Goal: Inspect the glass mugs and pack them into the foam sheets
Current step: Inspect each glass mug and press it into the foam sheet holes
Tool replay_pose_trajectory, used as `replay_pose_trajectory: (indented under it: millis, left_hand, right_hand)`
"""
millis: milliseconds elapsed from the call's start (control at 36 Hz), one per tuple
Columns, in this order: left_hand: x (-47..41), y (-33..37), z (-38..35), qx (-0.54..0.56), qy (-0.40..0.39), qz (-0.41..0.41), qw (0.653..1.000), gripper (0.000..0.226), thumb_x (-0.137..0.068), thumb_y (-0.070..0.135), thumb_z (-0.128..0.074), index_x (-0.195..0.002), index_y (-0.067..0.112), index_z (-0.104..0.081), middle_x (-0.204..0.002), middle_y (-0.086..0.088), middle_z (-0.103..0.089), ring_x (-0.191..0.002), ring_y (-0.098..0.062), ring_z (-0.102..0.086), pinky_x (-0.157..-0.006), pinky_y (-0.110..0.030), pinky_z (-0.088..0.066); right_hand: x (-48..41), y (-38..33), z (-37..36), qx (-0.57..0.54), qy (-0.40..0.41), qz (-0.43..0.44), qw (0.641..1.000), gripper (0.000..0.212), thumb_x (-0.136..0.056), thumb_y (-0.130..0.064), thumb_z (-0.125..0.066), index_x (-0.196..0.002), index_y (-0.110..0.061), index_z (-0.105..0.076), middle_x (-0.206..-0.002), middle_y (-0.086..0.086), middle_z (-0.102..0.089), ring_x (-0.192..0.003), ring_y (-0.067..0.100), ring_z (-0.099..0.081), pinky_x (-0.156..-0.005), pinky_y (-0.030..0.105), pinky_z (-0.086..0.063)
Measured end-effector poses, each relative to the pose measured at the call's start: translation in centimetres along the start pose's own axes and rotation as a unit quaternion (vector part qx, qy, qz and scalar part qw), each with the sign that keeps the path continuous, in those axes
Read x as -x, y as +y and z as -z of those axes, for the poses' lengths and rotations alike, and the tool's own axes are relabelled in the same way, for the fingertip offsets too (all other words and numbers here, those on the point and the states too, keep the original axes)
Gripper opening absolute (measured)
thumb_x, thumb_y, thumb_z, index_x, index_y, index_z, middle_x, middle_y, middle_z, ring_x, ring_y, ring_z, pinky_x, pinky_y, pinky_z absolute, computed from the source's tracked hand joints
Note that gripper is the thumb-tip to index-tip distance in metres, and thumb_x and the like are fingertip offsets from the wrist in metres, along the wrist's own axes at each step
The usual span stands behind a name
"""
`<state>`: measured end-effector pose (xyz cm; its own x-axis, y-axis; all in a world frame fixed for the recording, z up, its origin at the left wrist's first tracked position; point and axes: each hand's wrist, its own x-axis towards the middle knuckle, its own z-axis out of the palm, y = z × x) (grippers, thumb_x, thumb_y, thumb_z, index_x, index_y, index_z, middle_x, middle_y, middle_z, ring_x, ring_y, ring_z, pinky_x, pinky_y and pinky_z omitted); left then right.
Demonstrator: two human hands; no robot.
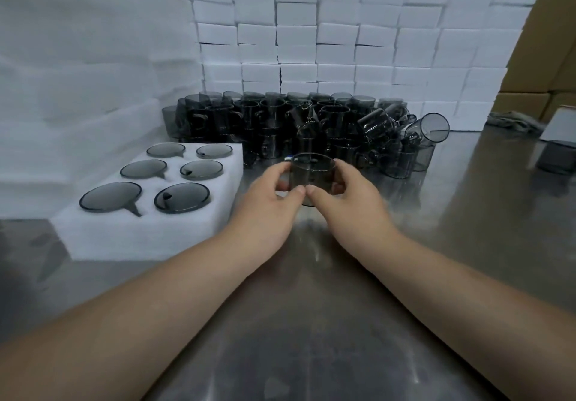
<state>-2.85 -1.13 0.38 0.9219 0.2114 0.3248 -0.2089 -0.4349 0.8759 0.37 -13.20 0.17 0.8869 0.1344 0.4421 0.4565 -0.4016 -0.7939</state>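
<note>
The left hand (271,202) and the right hand (346,201) both grip one smoky grey mug (311,174). Their thumbs lie on its near side with the tips almost touching, and the fingers curl round the far side, where they show through the glass. The mug stands upright between the palms. Whether its base touches the table (311,322) or hangs just above it cannot be told.

Left of the mug lies a white foam sheet (140,238) with six round pockets. Each pocket has one of the packed mugs (182,198) sunk into it up to the rim. Just behind the mug is a dense pile (311,123) of the same grey mugs, some upright and some tipped on their sides. Behind the pile rises a wall of stacked white boxes (343,42). Far left of the mug and behind the foam sheet stands a tall stack of foam (78,73). Far right of the mug a crumpled cloth (511,121) lies on the table, and brown cartons (554,57) stand behind it.
</note>
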Motion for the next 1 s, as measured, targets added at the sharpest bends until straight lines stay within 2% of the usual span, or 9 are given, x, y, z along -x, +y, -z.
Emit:
replay_pose_trajectory:
  millis: [83, 167, 306, 445, 611, 667, 834, 945, 1000]
  left_hand:
    - [-0.13, -0.29, -0.06, -0.008, -0.003, -0.012, 1.000, 0.031, -0.089, 0.029, -0.053, -0.119, 0.037, -0.051, -0.100, 0.004, -0.060, -0.087, -0.014, -0.059, -0.083, -0.039, -0.049]
    - [-0.31, -0.54, -0.19, -0.005, -0.004, -0.007, 1.000, 0.030, -0.090, 0.030, -0.053, -0.118, 0.039, -0.051, -0.098, 0.005, -0.061, -0.087, -0.015, -0.059, -0.081, -0.038, -0.049]
    - [-0.45, -0.77, -0.22, 0.012, -0.004, 0.002, 1.000, 0.022, -0.088, 0.032, -0.056, -0.097, 0.050, -0.047, -0.083, 0.016, -0.059, -0.081, -0.007, -0.060, -0.080, -0.035, -0.049]
    - [-0.21, -0.79, -0.07, 0.004, -0.026, -0.011, 1.000, 0.030, -0.080, 0.033, -0.066, -0.087, 0.057, -0.048, -0.089, 0.014, -0.061, -0.084, -0.013, -0.063, -0.085, -0.039, -0.049]
    - [0.10, -0.74, -0.06, 0.009, -0.042, -0.025, 0.999, 0.025, -0.071, 0.039, -0.067, -0.091, 0.042, -0.052, -0.075, 0.038, -0.056, -0.067, 0.016, -0.054, -0.062, -0.011, -0.040]
    - [0.19, -0.68, -0.07, 0.012, -0.032, -0.028, 0.999, 0.030, -0.066, 0.045, -0.065, -0.093, 0.039, -0.052, -0.075, 0.033, -0.058, -0.069, 0.017, -0.052, -0.062, -0.006, -0.039]
    - [0.20, -0.70, -0.18, 0.026, -0.021, -0.019, 0.999, 0.057, -0.063, 0.055, -0.067, -0.110, 0.026, -0.056, -0.096, 0.009, -0.062, -0.091, -0.009, -0.060, -0.081, -0.027, -0.047]
    - [0.22, -0.35, -0.31, 0.066, 0.002, -0.011, 0.998, 0.068, -0.056, 0.054, -0.065, -0.115, 0.024, -0.051, -0.097, 0.010, -0.066, -0.087, -0.005, -0.062, -0.080, -0.031, -0.050]
    - [0.14, -0.35, -0.32, 0.083, 0.026, 0.003, 0.996, 0.060, -0.062, 0.051, -0.072, -0.110, 0.028, -0.045, -0.092, 0.012, -0.065, -0.084, -0.005, -0.061, -0.081, -0.034, -0.050]
  right_hand:
    - [0.20, -0.19, 0.19, -0.033, -0.014, 0.008, 0.999, 0.013, -0.079, -0.026, -0.061, -0.087, -0.037, -0.060, -0.084, -0.016, -0.066, -0.075, -0.006, -0.057, -0.066, 0.012, -0.042]
    - [0.25, -0.18, 0.38, -0.073, -0.022, 0.000, 0.997, 0.023, -0.083, -0.018, -0.053, -0.080, -0.039, -0.062, -0.077, -0.021, -0.066, -0.073, -0.008, -0.055, -0.068, 0.007, -0.040]
    - [0.16, 0.10, 0.50, -0.110, -0.015, -0.033, 0.993, 0.026, -0.088, -0.012, -0.046, -0.100, -0.030, -0.061, -0.084, -0.019, -0.063, -0.075, -0.011, -0.055, -0.067, 0.009, -0.040]
    - [0.19, -0.24, 0.56, -0.107, 0.008, -0.039, 0.993, 0.021, -0.090, -0.016, -0.049, -0.108, -0.021, -0.058, -0.096, -0.006, -0.062, -0.091, 0.010, -0.057, -0.078, 0.023, -0.041]
    - [0.32, -0.18, 0.51, -0.128, 0.017, 0.005, 0.992, 0.015, -0.089, -0.019, -0.054, -0.085, -0.033, -0.056, -0.076, -0.008, -0.059, -0.062, -0.007, -0.050, -0.057, 0.006, -0.037]
    - [0.30, -0.23, 0.54, -0.139, 0.024, 0.015, 0.990, 0.020, -0.089, -0.015, -0.054, -0.082, -0.033, -0.059, -0.072, -0.012, -0.058, -0.060, -0.008, -0.049, -0.056, 0.006, -0.037]
    - [0.32, -0.27, 0.67, -0.162, 0.047, 0.020, 0.986, 0.030, -0.088, -0.008, -0.052, -0.074, -0.032, -0.063, -0.061, -0.020, -0.061, -0.060, -0.007, -0.052, -0.057, 0.008, -0.039]
    - [0.23, -0.43, 0.63, -0.164, 0.088, 0.026, 0.982, 0.025, -0.088, -0.009, -0.053, -0.078, -0.031, -0.058, -0.067, -0.013, -0.055, -0.059, -0.005, -0.048, -0.059, 0.009, -0.039]
    - [0.20, -0.47, 0.67, -0.163, 0.110, 0.037, 0.980, 0.024, -0.088, -0.009, -0.054, -0.080, -0.032, -0.054, -0.066, -0.014, -0.050, -0.056, -0.007, -0.046, -0.057, 0.006, -0.036]
